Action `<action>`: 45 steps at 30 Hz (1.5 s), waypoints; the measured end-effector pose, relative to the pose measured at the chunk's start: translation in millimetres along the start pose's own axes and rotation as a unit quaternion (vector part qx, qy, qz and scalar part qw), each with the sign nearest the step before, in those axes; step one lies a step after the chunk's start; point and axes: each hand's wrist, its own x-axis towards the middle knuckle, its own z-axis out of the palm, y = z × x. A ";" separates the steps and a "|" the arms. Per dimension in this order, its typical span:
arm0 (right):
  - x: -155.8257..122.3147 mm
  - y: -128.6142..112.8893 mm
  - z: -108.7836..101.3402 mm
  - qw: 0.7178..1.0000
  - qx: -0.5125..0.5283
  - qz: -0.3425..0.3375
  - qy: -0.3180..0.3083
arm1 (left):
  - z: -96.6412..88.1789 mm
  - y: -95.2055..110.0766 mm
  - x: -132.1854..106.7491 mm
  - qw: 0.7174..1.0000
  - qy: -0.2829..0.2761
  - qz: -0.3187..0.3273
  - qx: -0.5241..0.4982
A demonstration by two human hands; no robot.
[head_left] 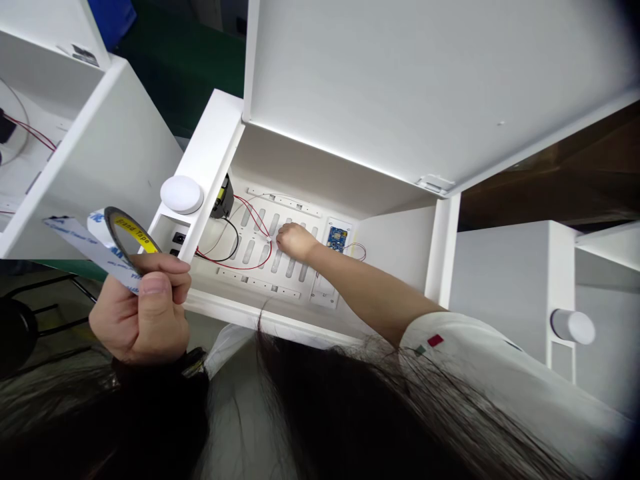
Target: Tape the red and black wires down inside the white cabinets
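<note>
The left hand was clamped between thumb and fingers on a light roll of black foam tape, held up beside the white cabinet; its limp liner strip trailed loose, so the roll was best taken by its rim. The right hand, fingers together, sat at a red wire on the slotted panel, just left of a blue circuit board.

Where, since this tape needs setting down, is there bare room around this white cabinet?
The broad white lid is bare beside its latch. A smooth inner wall runs between lid and slotted panel. Crowded: the panel itself, with red wires, a black connector block, a blue circuit board and the right hand.
</note>
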 end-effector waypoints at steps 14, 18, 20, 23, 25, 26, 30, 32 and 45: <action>6.0 9.8 0.7 0.991 0.092 0.089 0.037 | 0.3 1.7 -0.5 1.000 -0.001 -0.011 0.005; -2.3 19.0 1.1 0.985 0.148 0.066 0.057 | -0.4 2.4 -0.5 1.000 -0.013 -0.006 0.007; -7.2 19.8 3.0 0.985 0.157 0.037 0.058 | 0.0 1.5 -0.2 1.000 -0.013 0.006 0.003; -10.9 17.2 5.5 0.989 0.140 0.008 0.050 | 0.7 -0.6 -0.2 1.000 -0.007 0.011 0.001; -10.5 14.8 6.0 0.992 0.114 -0.011 0.045 | 0.5 -1.5 -0.4 1.000 -0.002 0.007 0.000; -9.8 13.8 5.6 0.994 0.099 -0.023 0.042 | 0.2 -1.7 -0.4 1.000 -0.002 0.006 0.001; -5.9 10.6 1.0 0.998 0.048 -0.038 0.020 | -1.7 -1.3 0.2 1.000 -0.022 0.020 0.010; -4.6 8.6 -1.1 0.999 0.035 -0.026 0.010 | -2.3 -0.9 0.7 0.999 -0.030 0.021 0.014; -2.1 -1.2 5.0 0.996 0.061 0.046 0.035 | -1.6 -0.3 -1.4 1.000 -0.024 0.003 0.005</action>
